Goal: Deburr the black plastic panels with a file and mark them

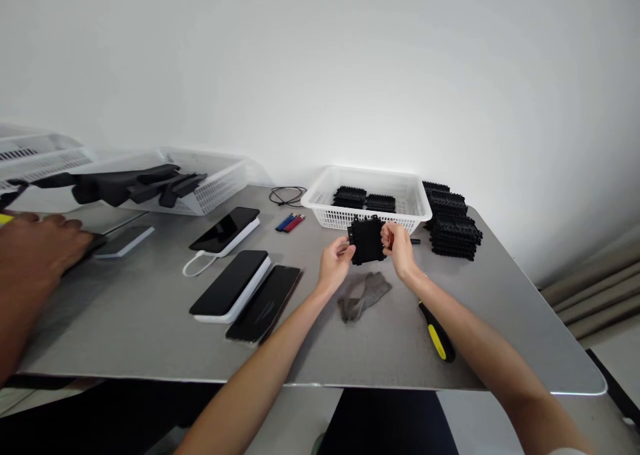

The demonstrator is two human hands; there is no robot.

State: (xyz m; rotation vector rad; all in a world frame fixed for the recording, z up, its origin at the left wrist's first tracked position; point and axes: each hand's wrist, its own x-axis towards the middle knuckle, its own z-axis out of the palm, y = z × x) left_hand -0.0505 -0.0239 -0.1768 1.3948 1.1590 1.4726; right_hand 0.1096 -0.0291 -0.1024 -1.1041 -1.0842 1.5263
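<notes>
A square black plastic panel with toothed edges is held up above the table, just in front of the white basket. My left hand pinches its left edge between thumb and fingers. At the panel's right edge, my right hand is closed round a slim orange-and-black tool, mostly hidden by the fingers. Below the panel lies a crumpled grey cloth. A yellow-and-black handled screwdriver rests beside my right forearm, its front end partly hidden.
Similar black panels lie in the white basket and in stacks to its right. Left are phones, lighters, a cable and a basket of black strips. Another person's hand is at far left.
</notes>
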